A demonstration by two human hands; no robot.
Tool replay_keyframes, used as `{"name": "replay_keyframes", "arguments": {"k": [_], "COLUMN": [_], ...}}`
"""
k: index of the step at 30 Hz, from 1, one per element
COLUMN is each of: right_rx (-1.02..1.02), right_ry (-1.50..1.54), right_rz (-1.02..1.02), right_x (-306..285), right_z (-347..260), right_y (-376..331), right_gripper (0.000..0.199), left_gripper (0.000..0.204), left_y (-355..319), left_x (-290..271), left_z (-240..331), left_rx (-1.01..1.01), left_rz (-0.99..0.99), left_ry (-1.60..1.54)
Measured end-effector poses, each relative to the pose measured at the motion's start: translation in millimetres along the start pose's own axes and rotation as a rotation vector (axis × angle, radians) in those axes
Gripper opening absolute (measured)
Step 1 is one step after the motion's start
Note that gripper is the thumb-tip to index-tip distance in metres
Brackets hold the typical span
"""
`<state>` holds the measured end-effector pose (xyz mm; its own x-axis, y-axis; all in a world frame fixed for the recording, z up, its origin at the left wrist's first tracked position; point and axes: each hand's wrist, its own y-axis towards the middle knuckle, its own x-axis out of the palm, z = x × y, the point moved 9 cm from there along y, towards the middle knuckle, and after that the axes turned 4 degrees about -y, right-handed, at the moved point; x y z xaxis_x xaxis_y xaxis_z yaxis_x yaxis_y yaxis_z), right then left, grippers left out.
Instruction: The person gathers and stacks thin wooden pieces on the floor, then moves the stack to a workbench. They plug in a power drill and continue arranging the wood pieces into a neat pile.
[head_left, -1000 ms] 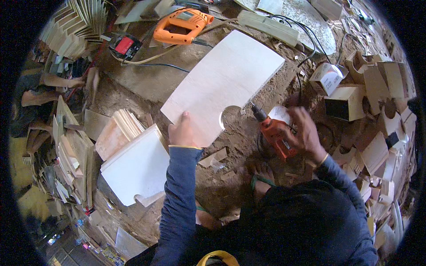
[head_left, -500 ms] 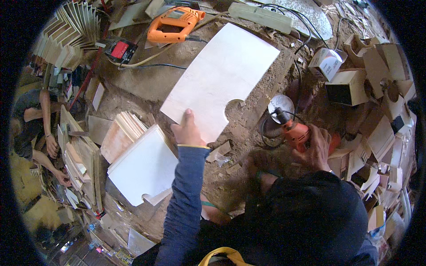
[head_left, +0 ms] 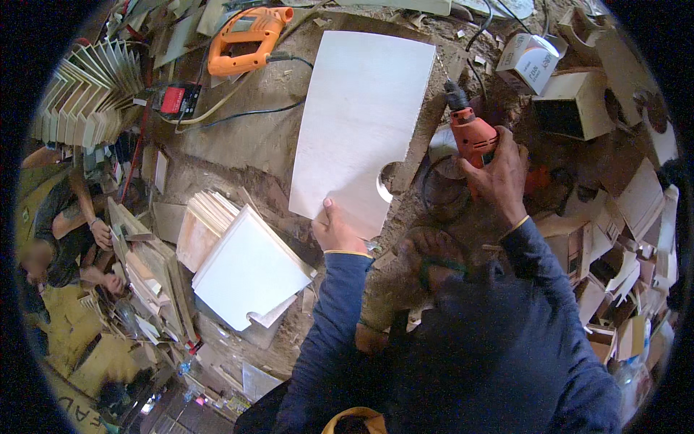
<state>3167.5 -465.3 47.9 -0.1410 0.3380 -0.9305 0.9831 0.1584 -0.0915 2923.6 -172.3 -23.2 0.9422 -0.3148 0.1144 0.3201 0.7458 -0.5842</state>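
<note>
My left hand [head_left: 338, 231] grips the lower edge of a pale wooden panel [head_left: 358, 119], thumb on top. The panel has a rounded notch in its lower right side. In my right hand [head_left: 499, 173] is an orange-red power drill [head_left: 473, 134], its bit pointing up and away, beside the panel's right edge. The bit's tip is near that edge; I cannot tell whether they touch. A stack of similar notched panels [head_left: 246, 271] lies left of my left forearm.
An orange power tool [head_left: 242, 43] with a cord lies at the far left. Wooden boxes [head_left: 575, 108] and a white carton [head_left: 529, 61] stand at the right. Offcuts [head_left: 622, 267] pile up at the right rim. Another person's arm [head_left: 81, 195] works at the left.
My right hand has raised the drill up and away from beside the white round dish, toward the panel's right edge. The panel has turned to stand more upright in view.
</note>
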Motion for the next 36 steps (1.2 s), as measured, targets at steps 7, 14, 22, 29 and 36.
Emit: {"name": "replay_keyframes", "arguments": {"k": [7,14,22,29,36], "right_rx": [-0.107,0.083,0.024,-0.284,-0.434], "right_ry": [0.033,0.265,0.194,0.12,0.165], "right_rz": [0.019,0.02,0.031,-0.102,-0.282], "right_x": [5.9,-2.9,12.8,-4.4,2.8], "right_z": [6.7,20.8,11.9,26.1,37.1], "right_y": [0.4,8.0,26.9,3.9,-15.6], "right_gripper": [0.08,0.078,0.082,0.092,0.113], "left_gripper": [0.041,0.039,0.071,0.079,0.083], "left_y": [-5.4,-11.4,-17.7,-16.0,44.0], "left_x": [-11.4,-11.2,-16.2,99.4,126.9], "left_z": [11.3,12.4,37.5,141.4,102.8], "left_rx": [0.012,-0.002,0.013,1.014,0.848], "left_rz": [0.135,0.136,0.306,0.021,0.072], "left_ry": [0.149,0.082,0.331,1.403,1.385]}}
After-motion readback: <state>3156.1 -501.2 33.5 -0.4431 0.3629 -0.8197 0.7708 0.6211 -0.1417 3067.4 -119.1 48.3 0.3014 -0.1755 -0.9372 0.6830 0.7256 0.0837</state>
